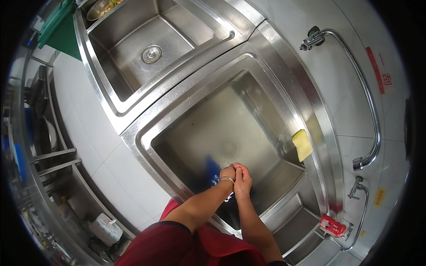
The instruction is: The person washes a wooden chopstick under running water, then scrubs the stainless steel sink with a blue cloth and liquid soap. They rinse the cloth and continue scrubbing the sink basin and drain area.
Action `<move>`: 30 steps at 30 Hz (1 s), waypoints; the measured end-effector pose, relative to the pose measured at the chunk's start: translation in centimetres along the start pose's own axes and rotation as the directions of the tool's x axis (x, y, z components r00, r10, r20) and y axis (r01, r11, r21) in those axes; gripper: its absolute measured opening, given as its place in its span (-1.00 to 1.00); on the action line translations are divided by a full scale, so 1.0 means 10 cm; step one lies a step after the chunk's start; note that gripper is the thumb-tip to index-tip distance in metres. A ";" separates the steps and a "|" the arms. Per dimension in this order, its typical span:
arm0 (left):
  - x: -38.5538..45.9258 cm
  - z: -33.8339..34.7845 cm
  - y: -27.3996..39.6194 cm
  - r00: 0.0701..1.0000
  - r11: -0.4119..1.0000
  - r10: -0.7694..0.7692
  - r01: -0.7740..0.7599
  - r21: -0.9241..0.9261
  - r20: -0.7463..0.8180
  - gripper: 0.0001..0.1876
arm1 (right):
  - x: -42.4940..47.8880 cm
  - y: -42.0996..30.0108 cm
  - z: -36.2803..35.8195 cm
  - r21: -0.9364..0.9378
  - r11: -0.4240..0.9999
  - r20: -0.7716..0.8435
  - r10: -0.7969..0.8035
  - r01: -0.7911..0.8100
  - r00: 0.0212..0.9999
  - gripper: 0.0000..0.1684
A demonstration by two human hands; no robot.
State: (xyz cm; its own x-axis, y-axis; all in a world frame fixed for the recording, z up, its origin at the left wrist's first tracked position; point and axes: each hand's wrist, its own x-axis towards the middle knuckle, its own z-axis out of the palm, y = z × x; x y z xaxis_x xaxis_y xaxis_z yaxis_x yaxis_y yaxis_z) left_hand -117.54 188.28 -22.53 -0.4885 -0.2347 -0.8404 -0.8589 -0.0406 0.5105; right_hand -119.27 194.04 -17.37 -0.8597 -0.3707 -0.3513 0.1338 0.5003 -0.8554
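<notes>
My left hand (228,174), with a bracelet at the wrist, and my right hand (243,181) are pressed together over the near part of a stainless steel sink (146,139). The sink holds cloudy water (206,129). Between and under my hands whatever they may grip is hidden. A dark blue thing (211,169) lies blurred in the water beside my left hand, with white foam or markings near my wrist. On the sink's right rim rests a yellow cloth or sponge (302,145), apart from my hands.
Beyond is another steel sink with a drain strainer (151,54), a metal bowl of food scraps (100,9) and a green bin (61,31). Wall faucets (374,116) (361,189) are at the right, above a red package (332,226). Metal shelving (56,156) stands at the left.
</notes>
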 end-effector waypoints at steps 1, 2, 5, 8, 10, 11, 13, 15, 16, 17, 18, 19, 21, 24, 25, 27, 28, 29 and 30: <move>-0.11 -0.09 0.09 1.000 1.000 -0.006 0.006 -0.031 0.023 -0.65 | 0.00 -0.03 0.00 -0.018 1.000 -0.007 0.007 -0.007 1.000 -0.73; -0.16 -0.14 0.14 0.999 0.998 -0.011 0.013 -0.061 0.047 -0.66 | -0.01 -0.06 0.00 -0.035 0.999 -0.015 0.013 -0.014 1.000 -0.73; 0.06 -0.01 -0.04 0.993 0.975 0.116 -0.112 0.191 -0.011 -0.68 | -0.01 -0.19 0.05 -0.078 0.997 0.015 -0.025 0.026 1.000 -0.72; 0.00 -0.03 -0.01 0.994 0.995 0.090 -0.093 -0.045 -0.065 -0.68 | 0.01 -0.14 0.06 -0.109 0.994 -0.014 0.007 -0.009 1.000 -0.71; 0.10 0.02 -0.09 0.998 0.971 0.027 -0.038 -0.236 -0.053 -0.71 | 0.03 -0.13 0.09 -0.119 0.993 -0.012 -0.012 0.011 1.000 -0.72; 0.14 0.05 -0.14 0.999 0.944 -0.003 -0.011 -0.329 -0.044 -0.73 | 0.04 -0.14 0.11 -0.125 0.992 -0.010 -0.023 0.021 1.000 -0.73; 0.05 -0.01 -0.06 0.997 0.864 -0.071 0.062 -0.499 0.001 -0.71 | 0.05 -0.15 0.09 -0.150 0.989 -0.004 -0.007 0.006 1.000 -0.71; -0.05 -0.11 0.03 0.995 0.828 -0.096 0.102 -0.551 0.039 -0.70 | 0.07 -0.15 0.08 -0.176 0.984 0.013 0.012 -0.010 1.000 -0.68; -0.02 -0.10 0.01 0.999 0.899 -0.032 0.022 -0.437 -0.017 -0.69 | 0.08 -0.16 0.08 -0.181 0.983 0.015 0.014 -0.012 1.000 -0.68; 0.04 -0.08 -0.03 0.997 0.949 0.040 -0.057 -0.311 -0.062 -0.68 | 0.10 -0.18 0.10 -0.185 0.983 0.016 0.017 -0.014 1.000 -0.68; 0.05 -0.07 -0.04 0.989 0.975 0.115 -0.130 -0.178 -0.094 -0.68 | 0.12 -0.19 0.10 -0.193 0.981 0.018 0.023 -0.020 1.000 -0.68; 0.05 -0.06 -0.04 0.988 0.969 0.103 -0.126 -0.213 -0.117 -0.68 | 0.12 -0.20 0.11 -0.192 0.981 0.019 0.001 0.002 1.000 -0.68; 0.05 -0.09 -0.03 0.984 0.953 0.078 -0.121 -0.278 -0.160 -0.67 | 0.12 -0.21 0.14 -0.188 0.981 0.017 -0.044 0.047 0.999 -0.68; 0.07 -0.09 -0.03 0.980 0.927 0.078 -0.138 -0.348 -0.180 -0.67 | 0.12 -0.26 0.15 -0.206 0.977 0.009 -0.045 0.045 0.999 -0.68; 0.08 -0.11 -0.03 0.980 0.918 0.083 -0.147 -0.368 -0.183 -0.67 | 0.13 -0.27 0.16 -0.201 0.978 0.006 -0.050 0.050 0.999 -0.68; 0.09 -0.16 -0.01 0.981 0.960 0.094 -0.134 -0.245 -0.168 -0.68 | 0.14 -0.25 0.15 -0.201 0.977 0.015 -0.063 0.064 0.998 -0.69; 0.08 -0.17 0.02 0.982 0.975 0.099 -0.128 -0.181 -0.160 -0.68 | 0.16 -0.24 0.15 -0.201 0.977 0.020 -0.069 0.072 0.997 -0.69; 0.05 -0.17 0.04 0.986 0.935 0.055 -0.107 -0.339 -0.158 -0.69 | 0.17 -0.22 0.13 -0.187 0.980 0.061 -0.056 0.067 0.997 -0.67; 0.01 -0.18 0.06 0.989 0.869 0.014 -0.085 -0.488 -0.149 -0.70 | 0.20 -0.20 0.10 -0.173 0.983 0.102 -0.046 0.063 0.994 -0.66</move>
State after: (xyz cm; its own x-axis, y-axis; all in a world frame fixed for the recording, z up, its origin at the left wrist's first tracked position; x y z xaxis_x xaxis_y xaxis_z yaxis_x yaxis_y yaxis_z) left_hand -117.88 186.49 -21.99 -0.4717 -0.3773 -0.7969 -0.6295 -0.4888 0.6040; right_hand -120.73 191.48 -16.71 -0.8105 -0.4707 -0.3486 -0.0077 0.6036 -0.7972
